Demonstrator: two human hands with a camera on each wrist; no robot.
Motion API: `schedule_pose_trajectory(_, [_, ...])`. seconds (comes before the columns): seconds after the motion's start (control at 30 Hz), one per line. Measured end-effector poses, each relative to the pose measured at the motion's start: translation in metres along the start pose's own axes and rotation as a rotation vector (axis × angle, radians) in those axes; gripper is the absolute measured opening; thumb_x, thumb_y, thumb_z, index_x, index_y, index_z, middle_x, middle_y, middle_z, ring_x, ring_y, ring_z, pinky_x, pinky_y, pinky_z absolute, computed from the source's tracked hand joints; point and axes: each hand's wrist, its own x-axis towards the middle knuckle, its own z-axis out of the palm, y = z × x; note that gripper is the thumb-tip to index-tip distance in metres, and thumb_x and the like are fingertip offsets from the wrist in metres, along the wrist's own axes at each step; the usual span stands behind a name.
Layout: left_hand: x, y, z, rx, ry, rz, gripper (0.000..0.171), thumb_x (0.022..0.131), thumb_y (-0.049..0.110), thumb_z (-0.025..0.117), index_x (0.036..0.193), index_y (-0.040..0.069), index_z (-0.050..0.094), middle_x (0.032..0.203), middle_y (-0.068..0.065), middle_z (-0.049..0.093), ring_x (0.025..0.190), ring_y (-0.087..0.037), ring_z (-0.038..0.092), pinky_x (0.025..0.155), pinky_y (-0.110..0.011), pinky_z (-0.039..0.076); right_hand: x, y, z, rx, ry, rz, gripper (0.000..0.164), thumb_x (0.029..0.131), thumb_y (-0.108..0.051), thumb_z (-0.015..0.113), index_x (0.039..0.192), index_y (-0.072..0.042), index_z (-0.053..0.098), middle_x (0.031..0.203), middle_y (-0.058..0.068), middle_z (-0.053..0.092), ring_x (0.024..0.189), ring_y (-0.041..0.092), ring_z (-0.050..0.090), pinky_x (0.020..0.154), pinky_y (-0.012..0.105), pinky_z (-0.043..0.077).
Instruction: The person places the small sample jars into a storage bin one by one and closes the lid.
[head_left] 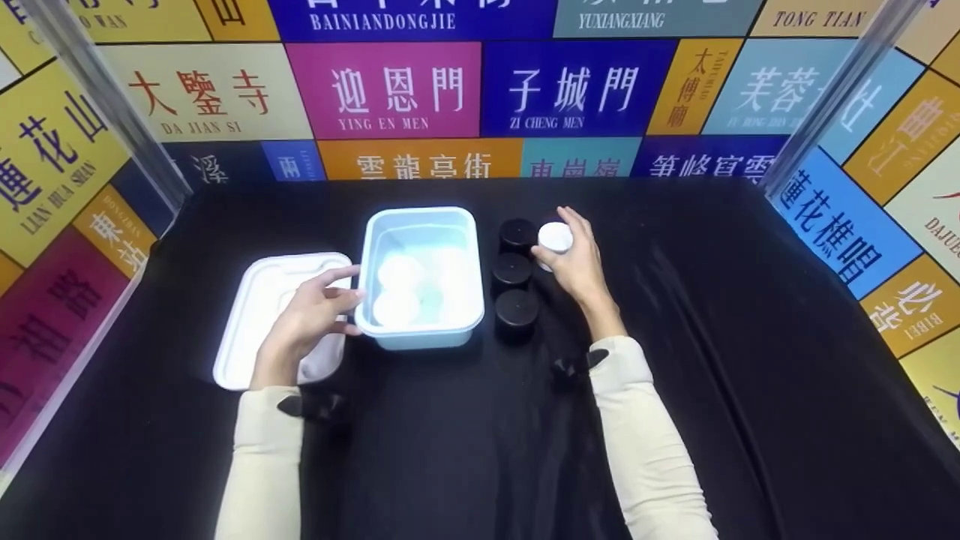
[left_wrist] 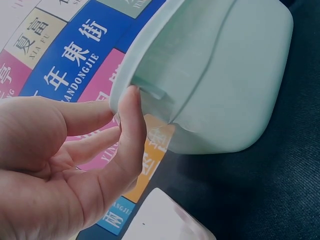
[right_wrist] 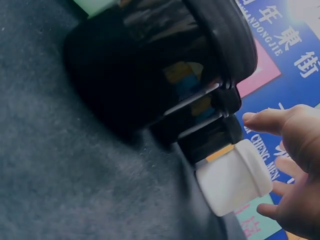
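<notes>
A pale blue plastic box (head_left: 420, 340) stands uncovered, with several white round things (head_left: 396, 307) inside, blurred by glare. Against its left rim, my left hand (head_left: 307, 319) pinches the edge with thumb and fingertips. To the right of the box, a white jar (right_wrist: 232, 177) stands upright on the cloth. My right hand (head_left: 581, 262) spreads around that jar. In the right wrist view, its thumb (right_wrist: 257, 120) is apart from the jar and the other fingertips are close to the lid; contact is hard to tell.
Several black-lidded jars, including the nearest black jar (head_left: 516, 311), stand in a row between the box and my right hand. A white lid (head_left: 244, 330) lies flat beneath my left hand. Black cloth (head_left: 427, 435) covers the table, with colourful printed panels (head_left: 382, 90) behind.
</notes>
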Motion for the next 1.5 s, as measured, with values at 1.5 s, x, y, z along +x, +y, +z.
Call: schedule_pose_trajectory(1.5, [0.002, -0.002, -0.001, -0.032, -0.001, 0.002, 0.054, 0.101, 0.008, 0.055, 0.152, 0.002, 0.038, 0.117, -0.022, 0.063, 0.085, -0.010, 0.069, 0.066, -0.026, 0.063, 0.008, -0.020, -0.013, 0.195, 0.075, 0.120, 0.077, 0.080, -0.005, 0.080, 0.149, -0.003, 0.043, 0.152, 0.018, 0.048, 0.141, 0.027, 0.045, 0.122, 0.034, 0.035])
